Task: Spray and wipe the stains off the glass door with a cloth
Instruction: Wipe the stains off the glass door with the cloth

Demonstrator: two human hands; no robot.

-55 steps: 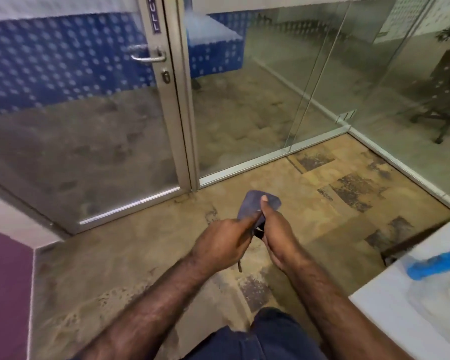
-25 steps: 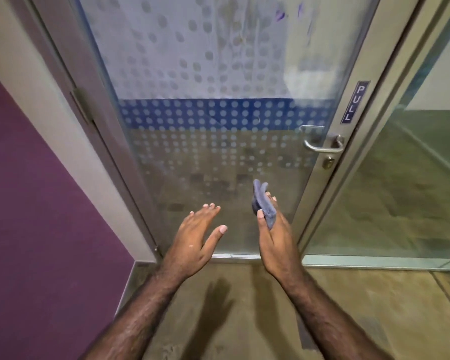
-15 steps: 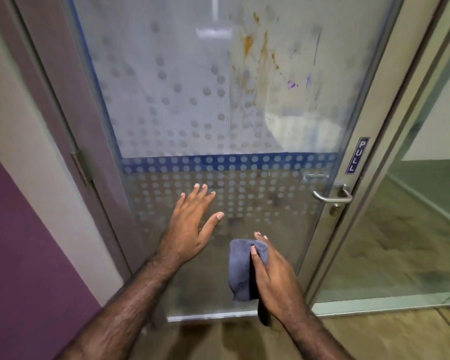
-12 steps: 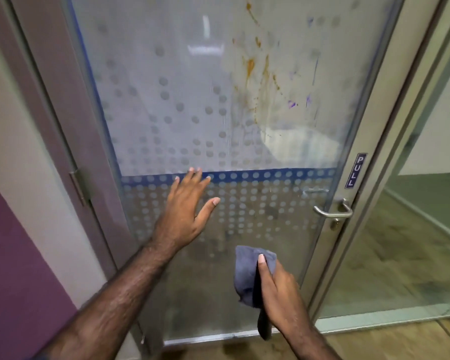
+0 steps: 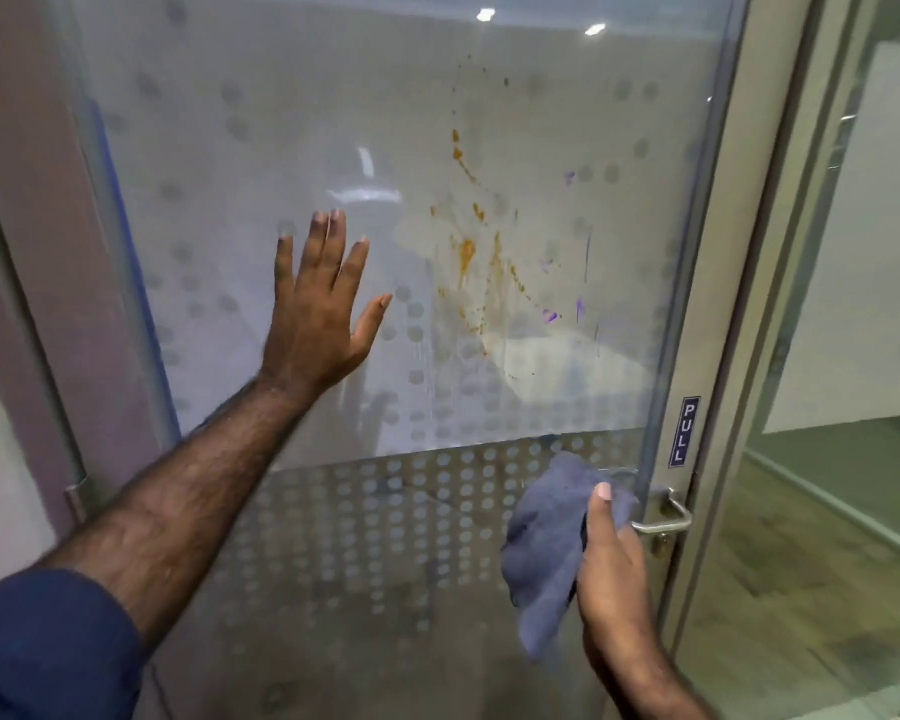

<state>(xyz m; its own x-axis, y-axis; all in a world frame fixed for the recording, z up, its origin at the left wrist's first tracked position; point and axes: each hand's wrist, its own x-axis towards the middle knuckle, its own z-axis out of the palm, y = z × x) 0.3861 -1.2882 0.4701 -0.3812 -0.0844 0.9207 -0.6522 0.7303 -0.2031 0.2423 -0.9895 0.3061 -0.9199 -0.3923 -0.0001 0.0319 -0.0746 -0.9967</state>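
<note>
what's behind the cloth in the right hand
The cloth, held in the right hand, hangs in front of the dotted lower part of the glass door. It covers the inner end of the door handle; whether that patch of glass is stained cannot be seen.

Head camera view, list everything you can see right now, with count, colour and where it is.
glass door: one, frosted with grey dots, fills the middle
orange stains: a spattered cluster, upper middle of the glass
purple marks: a few, right of the orange stains
door handle: one, silver, right edge of the door
PULL sign: one, dark blue with white letters, above the handle
cloth: one, grey-blue, bunched in the right hand
left hand: fingers spread, empty, against the glass left of the stains
right hand: low right, gripping the cloth
</note>
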